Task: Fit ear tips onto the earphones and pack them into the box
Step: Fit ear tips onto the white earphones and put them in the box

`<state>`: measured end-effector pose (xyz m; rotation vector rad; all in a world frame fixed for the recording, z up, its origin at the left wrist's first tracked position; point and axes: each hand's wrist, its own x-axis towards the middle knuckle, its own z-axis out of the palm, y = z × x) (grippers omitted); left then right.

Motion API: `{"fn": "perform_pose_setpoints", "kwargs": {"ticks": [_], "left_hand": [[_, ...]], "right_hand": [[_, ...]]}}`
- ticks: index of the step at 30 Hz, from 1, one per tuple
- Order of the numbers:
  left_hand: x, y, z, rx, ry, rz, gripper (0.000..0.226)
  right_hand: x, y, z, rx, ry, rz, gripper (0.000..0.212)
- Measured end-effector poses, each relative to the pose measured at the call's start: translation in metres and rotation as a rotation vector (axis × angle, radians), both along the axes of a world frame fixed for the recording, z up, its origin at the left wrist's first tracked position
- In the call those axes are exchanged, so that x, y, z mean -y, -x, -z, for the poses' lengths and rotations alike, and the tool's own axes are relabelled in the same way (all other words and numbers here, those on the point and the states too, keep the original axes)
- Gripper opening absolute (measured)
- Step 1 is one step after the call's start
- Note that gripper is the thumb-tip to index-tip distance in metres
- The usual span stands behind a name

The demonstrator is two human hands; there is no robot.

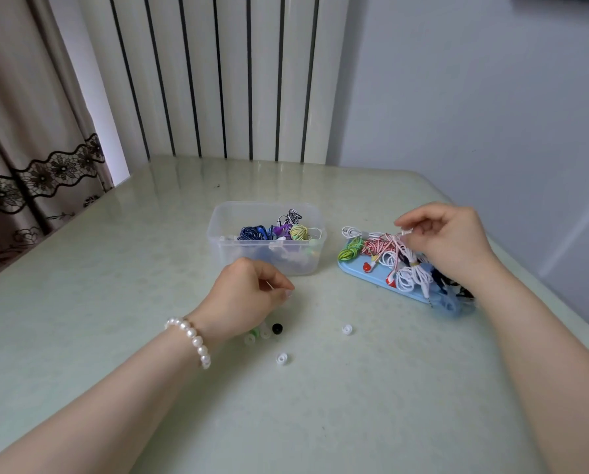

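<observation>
Loose ear tips [281, 358] lie nearest; her left hand [248, 295] seemingly pinches a clear one, right hand [447, 241] pinching a white earphone cable [406, 260].

1. A box [266, 236] is sitting near the middle of the table [354, 388], with bundled earphones [275, 230] lying inside it.
2. A tray [361, 272] is lying just right of the box, with a heap of earphone cables [394, 256] piled on it.
3. The right hand [447, 241] is hovering over the tray's heap, touching a cable at its top.
4. The left hand [248, 295] is hanging before the box, nearer the person.
5. A cluster of ear tips [265, 331] is lying on the table just before the left hand.
6. One ear tip [347, 329] is lying to the right of the cluster, before the tray.
7. Another ear tip [281, 358] is lying nearer the person than the cluster.
</observation>
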<state>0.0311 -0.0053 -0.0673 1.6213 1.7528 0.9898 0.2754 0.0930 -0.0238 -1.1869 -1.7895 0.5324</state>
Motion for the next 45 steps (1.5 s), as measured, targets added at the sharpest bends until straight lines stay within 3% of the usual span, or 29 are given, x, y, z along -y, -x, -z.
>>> {"fn": "perform_pose_setpoints", "kwargs": {"ticks": [3, 7, 10, 14, 17, 26, 28, 32, 34, 40, 45], "left_hand": [[0.001, -0.003, -0.002, 0.075, -0.038, -0.015, 0.008], [0.002, -0.009, -0.003, 0.165, -0.102, 0.006, 0.009], [0.004, -0.019, 0.0, 0.003, -0.155, 0.125, 0.009], [0.0, -0.04, 0.009, -0.385, -0.223, 0.313, 0.031], [-0.003, -0.053, 0.016, -0.547, -0.21, 0.359, 0.037], [-0.003, -0.051, 0.021, -0.445, -0.353, 0.412, 0.012], [-0.001, -0.045, 0.016, -0.346, -0.305, 0.328, 0.006], [0.004, -0.032, -0.002, 0.404, -0.135, 0.157, 0.016], [0.005, -0.027, -0.007, 0.635, -0.074, 0.14, 0.019], [0.006, -0.028, -0.007, 0.921, 0.129, 0.36, 0.014], [0.01, -0.026, -0.011, 0.899, 0.268, 0.381, 0.003]], "right_hand": [[0.013, 0.014, -0.007, -0.273, 0.019, -0.134, 0.032], [0.021, 0.03, -0.008, -0.45, 0.046, -0.237, 0.032], [0.021, 0.033, -0.008, -0.55, 0.072, -0.287, 0.034], [0.02, 0.032, -0.008, -0.674, 0.139, -0.312, 0.032], [0.019, 0.034, -0.007, -0.785, 0.218, -0.348, 0.033], [0.023, 0.042, -0.001, -0.832, 0.341, -0.416, 0.035], [0.025, 0.044, 0.0, -0.819, 0.366, -0.439, 0.032], [0.029, 0.049, 0.001, -0.836, 0.432, -0.497, 0.032], [0.032, 0.052, 0.0, -0.876, 0.478, -0.549, 0.028], [0.035, 0.057, 0.001, -1.006, 0.579, -0.541, 0.031], [0.028, 0.052, 0.004, -1.03, 0.544, -0.395, 0.035]]}}
